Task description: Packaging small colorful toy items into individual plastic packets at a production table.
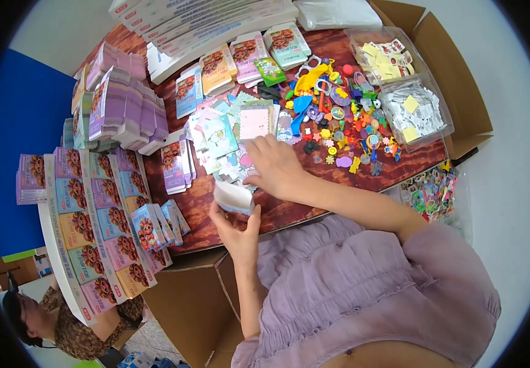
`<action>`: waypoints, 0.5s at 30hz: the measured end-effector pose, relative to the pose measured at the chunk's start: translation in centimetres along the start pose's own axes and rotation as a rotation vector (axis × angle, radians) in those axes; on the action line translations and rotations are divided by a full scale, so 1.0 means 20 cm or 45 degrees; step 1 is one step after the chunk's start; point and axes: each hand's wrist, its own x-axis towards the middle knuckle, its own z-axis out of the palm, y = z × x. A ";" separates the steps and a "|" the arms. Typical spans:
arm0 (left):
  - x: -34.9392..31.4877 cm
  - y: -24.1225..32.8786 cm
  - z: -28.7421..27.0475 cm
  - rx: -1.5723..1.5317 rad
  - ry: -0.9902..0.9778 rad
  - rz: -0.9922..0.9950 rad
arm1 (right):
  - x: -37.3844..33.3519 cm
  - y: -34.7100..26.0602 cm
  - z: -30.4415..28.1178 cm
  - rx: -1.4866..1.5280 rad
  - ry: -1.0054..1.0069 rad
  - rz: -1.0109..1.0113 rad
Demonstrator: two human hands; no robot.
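My left hand (pixel 237 236) grips a small paper box (pixel 235 197) near the table's front edge, its thumb and fingers on either side. The top of the box gapes, showing its white inside. Over the heap of printed cards (pixel 222 135) lies my right hand (pixel 277 165), fingers stretched out and thumb apart. Its fingertips reach the lower edge of a pale pink notepad (pixel 256 122). Whether they touch the pad or the cards under it, I cannot tell.
Colourful plastic trinkets (pixel 344 116) spread right of the cards. Clear trays of stickers (pixel 412 110) stand beyond. Flattened boxes (pixel 124 110) are stacked left, near filled display trays (pixel 87 227). A cardboard carton (pixel 191 300) stands below the table edge. A person (pixel 75 319) is at lower left.
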 end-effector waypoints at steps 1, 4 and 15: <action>0.01 -0.04 -0.01 0.199 0.016 0.082 | 0.02 0.00 0.01 0.001 0.003 0.001; 0.03 -0.02 -0.03 0.728 0.074 0.360 | 0.06 0.04 0.04 -0.062 -0.105 0.060; 0.07 0.03 -0.01 1.037 -0.032 0.368 | 0.10 0.28 -0.14 0.625 -0.173 0.524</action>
